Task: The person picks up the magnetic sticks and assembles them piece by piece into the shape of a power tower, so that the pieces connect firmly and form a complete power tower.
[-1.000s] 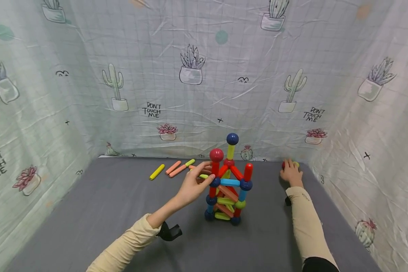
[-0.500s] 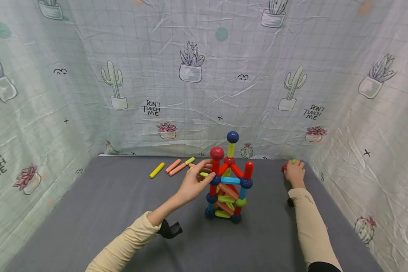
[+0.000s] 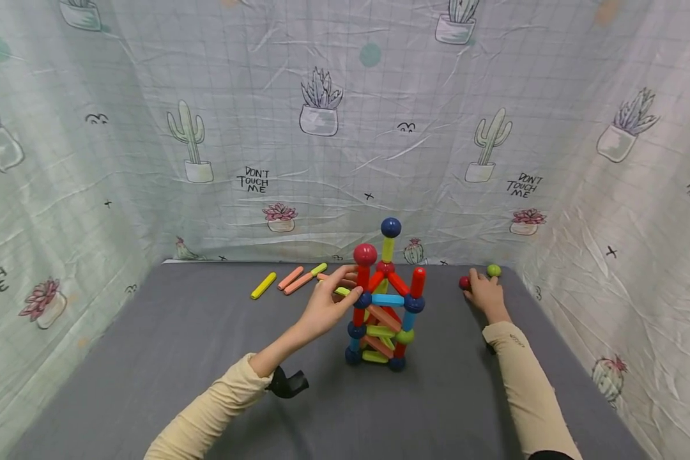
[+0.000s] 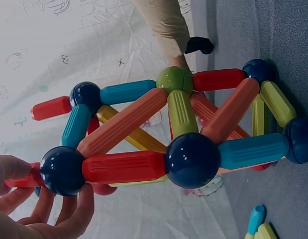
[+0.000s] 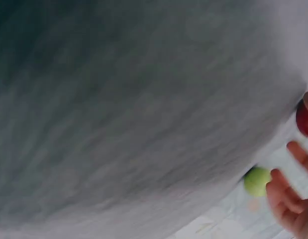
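A tower [image 3: 379, 337] of coloured magnetic sticks and balls stands on the grey table. My left hand [image 3: 328, 306] holds its upper left corner, thumb and fingers about a red stick [image 4: 27, 177] and a dark blue ball [image 4: 62, 171]. At the back right, my right hand [image 3: 487, 297] has a red ball [image 3: 464, 282] between thumb and index finger, low at the table. In the right wrist view the thumb overlaps this red ball [image 5: 305, 118], and the other fingers extend beside a green ball [image 5: 256, 181]. That green ball [image 3: 494, 271] lies just behind the hand.
Left of the tower lie a yellow stick [image 3: 263, 285], an orange stick [image 3: 290, 278] and an orange stick joined to a green one [image 3: 319, 269]. A printed curtain [image 3: 236, 128] walls the table at the back and sides.
My right hand has shifted left, off the green ball, which now shows uncovered. The red ball has moved left along with it. My left hand keeps its hold on the tower.
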`<state>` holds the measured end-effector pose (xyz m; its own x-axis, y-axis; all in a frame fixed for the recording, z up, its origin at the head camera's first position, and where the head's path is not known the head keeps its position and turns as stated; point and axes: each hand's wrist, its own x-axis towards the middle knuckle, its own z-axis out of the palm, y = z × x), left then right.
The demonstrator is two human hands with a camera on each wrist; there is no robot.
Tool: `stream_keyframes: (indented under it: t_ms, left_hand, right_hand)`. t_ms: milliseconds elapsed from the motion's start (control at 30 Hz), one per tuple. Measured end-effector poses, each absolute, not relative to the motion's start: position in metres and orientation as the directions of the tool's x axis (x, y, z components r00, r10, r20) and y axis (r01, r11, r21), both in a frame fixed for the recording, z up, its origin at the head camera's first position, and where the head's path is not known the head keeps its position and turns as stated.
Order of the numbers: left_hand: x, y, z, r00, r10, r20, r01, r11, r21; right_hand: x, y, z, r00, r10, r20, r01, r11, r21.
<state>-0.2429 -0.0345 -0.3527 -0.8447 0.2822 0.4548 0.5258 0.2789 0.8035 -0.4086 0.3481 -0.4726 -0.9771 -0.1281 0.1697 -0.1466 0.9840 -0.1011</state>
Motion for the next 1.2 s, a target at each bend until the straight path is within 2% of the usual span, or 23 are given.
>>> stream_keyframes:
  t_ms: [100, 233, 367, 500, 633, 733, 867, 933, 1067, 1200]
  left_hand:
    - [-0.243, -0.034, -0.353, -0.844, 0.289, 0.452, 0.526, 0.278, 0.803]
    - [-0.243, -0.033, -0.352, -0.842, 0.293, 0.453, 0.53, 0.291, 0.797]
    - [-0.244, -0.032, -0.352, -0.837, 0.299, 0.459, 0.538, 0.292, 0.791]
    - [-0.243, -0.031, -0.351, -0.833, 0.297, 0.466, 0.544, 0.29, 0.787]
    - [-0.24, -0.032, -0.35, -0.839, 0.283, 0.465, 0.539, 0.305, 0.786]
    - [-0.24, -0.032, -0.351, -0.838, 0.278, 0.47, 0.541, 0.308, 0.782]
    - [-0.239, -0.032, -0.351, -0.835, 0.279, 0.474, 0.546, 0.308, 0.779]
    - [-0.238, -0.032, -0.351, -0.834, 0.282, 0.475, 0.547, 0.312, 0.777]
    - [-0.237, -0.031, -0.35, -0.829, 0.284, 0.482, 0.555, 0.307, 0.773]
    - [-0.238, -0.03, -0.351, -0.825, 0.284, 0.489, 0.561, 0.307, 0.768]
  right_hand:
    - [-0.41, 0.342, -0.472, -0.984, -0.122, 0.129, -0.134, 0.986, -0.095]
    - [-0.411, 0.339, -0.471, -0.977, -0.19, 0.102, -0.197, 0.978, -0.065]
    - [-0.41, 0.336, -0.465, -0.946, -0.263, 0.188, -0.271, 0.962, -0.019]
    - [-0.408, 0.324, -0.443, -0.902, -0.31, 0.3, -0.328, 0.944, -0.013]
    - [-0.393, 0.3, -0.403, -0.837, -0.345, 0.425, -0.456, 0.869, -0.193]
    - [-0.366, 0.276, -0.363, -0.795, -0.366, 0.483, -0.568, 0.728, -0.384]
    - [-0.32, 0.251, -0.311, -0.76, -0.413, 0.502, -0.648, 0.544, -0.533]
    - [-0.3, 0.243, -0.294, -0.727, -0.447, 0.521, -0.687, 0.46, -0.563]
    - [-0.27, 0.235, -0.277, -0.635, -0.526, 0.566, -0.77, 0.379, -0.513]
    - [-0.26, 0.232, -0.278, -0.572, -0.583, 0.577, -0.82, 0.413, -0.395]
